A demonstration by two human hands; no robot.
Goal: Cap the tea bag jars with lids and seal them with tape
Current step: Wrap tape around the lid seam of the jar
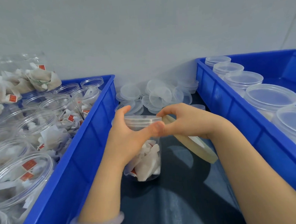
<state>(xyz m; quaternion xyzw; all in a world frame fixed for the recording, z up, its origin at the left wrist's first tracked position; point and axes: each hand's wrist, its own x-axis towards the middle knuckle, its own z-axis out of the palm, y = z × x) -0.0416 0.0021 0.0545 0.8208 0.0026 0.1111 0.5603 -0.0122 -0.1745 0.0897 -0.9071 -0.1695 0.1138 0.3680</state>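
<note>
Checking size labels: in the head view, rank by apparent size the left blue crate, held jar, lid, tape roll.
1. left blue crate
2. jar
3. tape roll and lid: look alike, roll partly hidden

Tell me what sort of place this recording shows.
Probably a small tea-packing bench: a blue crate of open tea-bag jars on the left, another crate of capped jars on the right, loose lids heaped between them, a tape roll at the right wrist beside the held jar.

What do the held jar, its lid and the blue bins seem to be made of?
Jar: clear glossy plastic, probably; tea bags show through its wall. Lid: milky, translucent plastic, duller. Blue bins: opaque moulded plastic, slightly shiny, with ribbed walls.
</note>
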